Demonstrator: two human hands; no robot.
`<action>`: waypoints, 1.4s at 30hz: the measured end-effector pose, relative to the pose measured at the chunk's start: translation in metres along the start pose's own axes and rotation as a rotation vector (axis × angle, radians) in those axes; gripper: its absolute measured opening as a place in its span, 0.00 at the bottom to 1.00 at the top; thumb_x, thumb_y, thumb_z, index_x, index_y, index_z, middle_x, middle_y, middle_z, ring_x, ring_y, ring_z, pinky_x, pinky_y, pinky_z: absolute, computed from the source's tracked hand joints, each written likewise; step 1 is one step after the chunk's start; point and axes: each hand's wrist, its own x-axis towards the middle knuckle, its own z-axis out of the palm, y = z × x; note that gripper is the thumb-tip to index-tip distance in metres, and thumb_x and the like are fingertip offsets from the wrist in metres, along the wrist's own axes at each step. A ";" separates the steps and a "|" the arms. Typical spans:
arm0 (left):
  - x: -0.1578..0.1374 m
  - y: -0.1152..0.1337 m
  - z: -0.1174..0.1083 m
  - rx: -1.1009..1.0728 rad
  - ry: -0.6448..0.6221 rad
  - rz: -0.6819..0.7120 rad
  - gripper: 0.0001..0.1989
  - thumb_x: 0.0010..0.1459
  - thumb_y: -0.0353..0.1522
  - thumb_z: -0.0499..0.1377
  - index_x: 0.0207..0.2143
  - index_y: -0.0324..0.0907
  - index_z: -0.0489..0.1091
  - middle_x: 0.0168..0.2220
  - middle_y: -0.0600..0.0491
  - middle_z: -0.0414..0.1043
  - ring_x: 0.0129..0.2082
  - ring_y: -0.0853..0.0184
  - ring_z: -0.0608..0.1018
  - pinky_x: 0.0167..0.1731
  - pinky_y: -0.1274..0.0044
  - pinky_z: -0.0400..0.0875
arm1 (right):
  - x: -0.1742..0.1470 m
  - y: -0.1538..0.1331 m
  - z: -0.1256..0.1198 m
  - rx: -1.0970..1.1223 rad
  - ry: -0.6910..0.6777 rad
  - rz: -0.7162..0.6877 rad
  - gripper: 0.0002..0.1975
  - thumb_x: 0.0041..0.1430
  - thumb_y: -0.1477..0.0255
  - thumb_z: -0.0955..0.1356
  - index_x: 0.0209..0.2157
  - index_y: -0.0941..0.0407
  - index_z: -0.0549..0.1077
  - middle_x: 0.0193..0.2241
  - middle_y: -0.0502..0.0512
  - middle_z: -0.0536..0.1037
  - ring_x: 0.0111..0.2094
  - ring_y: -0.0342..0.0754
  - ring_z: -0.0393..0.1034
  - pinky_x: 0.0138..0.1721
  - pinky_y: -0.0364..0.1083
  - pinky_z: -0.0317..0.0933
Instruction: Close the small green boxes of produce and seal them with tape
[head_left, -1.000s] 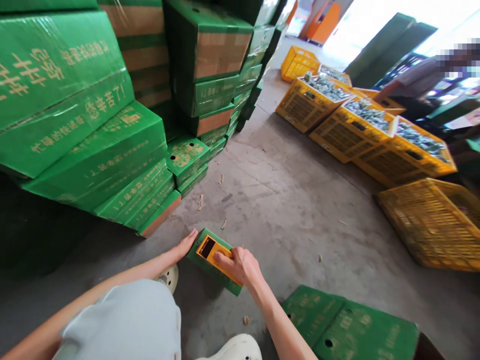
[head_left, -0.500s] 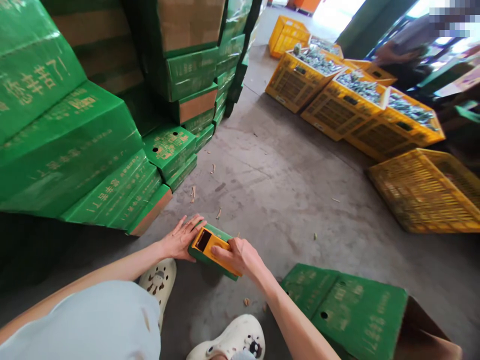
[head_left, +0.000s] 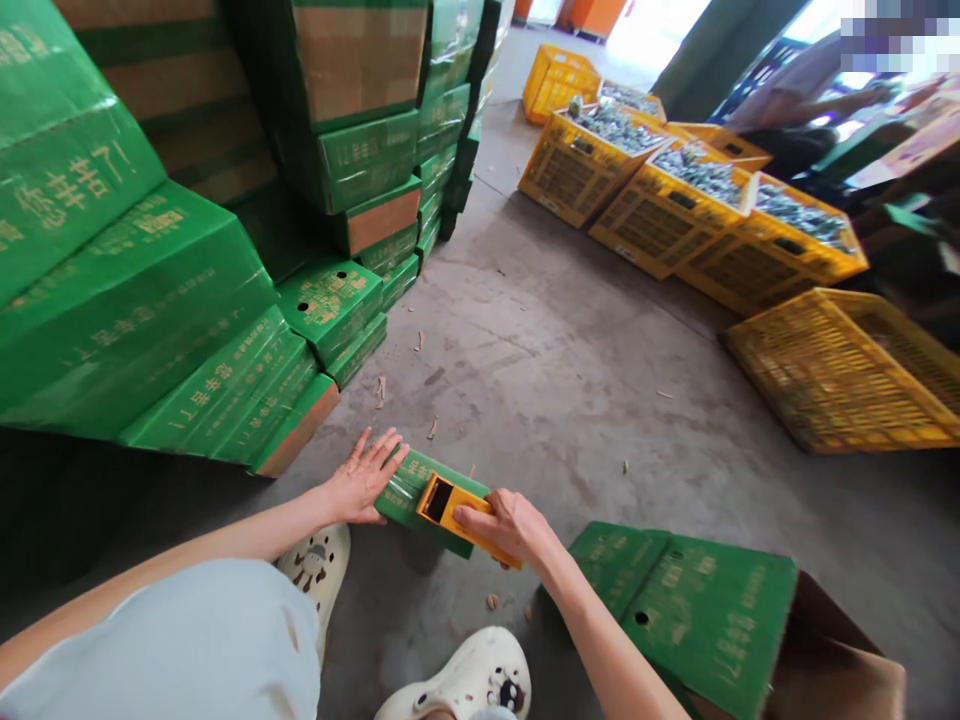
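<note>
Green box (head_left: 405, 487): between hands; long axis runs from left hand toward right. Left hand (head_left: 364, 475) nearer: fingers spread, laid on box end, grasping nothing. Right hand (head_left: 514, 525): wrapped around yellow tool (head_left: 456, 503) over box's opposite end; tool-to-box contact unclear.

Daylight is pouring in through the bright opening (head_left: 660, 30) at the top, which is blowing out to white, while the floor (head_left: 540, 380) is taking on a soft grey sheen. The stacked green cartons (head_left: 127, 290) are catching pale glare on their glossy faces, and the lower left corner is sinking into near-black shadow. A soft shadow is lying beneath the small green box (head_left: 397, 480). The orange tool (head_left: 472, 515) is appearing fairly crisp, whereas the yellow crates (head_left: 637, 235) are looking softer. Pixelation is covering part of the upper right corner, and wide-angle distortion is stretching shapes towards the edges.
</note>
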 end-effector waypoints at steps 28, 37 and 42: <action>0.031 0.047 0.006 -0.016 -0.049 0.114 0.59 0.45 0.42 0.65 0.74 0.33 0.42 0.69 0.31 0.53 0.70 0.38 0.55 0.71 0.52 0.32 | -0.027 0.054 0.003 0.018 0.000 0.122 0.27 0.61 0.46 0.66 0.28 0.57 0.75 0.22 0.51 0.71 0.25 0.44 0.64 0.25 0.43 0.48; 0.047 0.079 0.019 -0.040 -0.095 0.186 0.65 0.36 0.36 0.69 0.74 0.35 0.42 0.71 0.31 0.51 0.70 0.37 0.55 0.71 0.54 0.37 | -0.031 0.043 0.001 -0.016 -0.015 0.118 0.31 0.58 0.41 0.67 0.29 0.57 0.77 0.25 0.54 0.76 0.26 0.45 0.68 0.24 0.42 0.50; 0.022 0.041 0.004 0.022 -0.080 0.152 0.64 0.38 0.35 0.67 0.75 0.40 0.40 0.71 0.36 0.51 0.71 0.40 0.55 0.71 0.54 0.38 | -0.023 0.018 0.013 -0.012 -0.015 0.063 0.32 0.61 0.41 0.65 0.35 0.57 0.80 0.29 0.58 0.79 0.28 0.47 0.71 0.26 0.42 0.51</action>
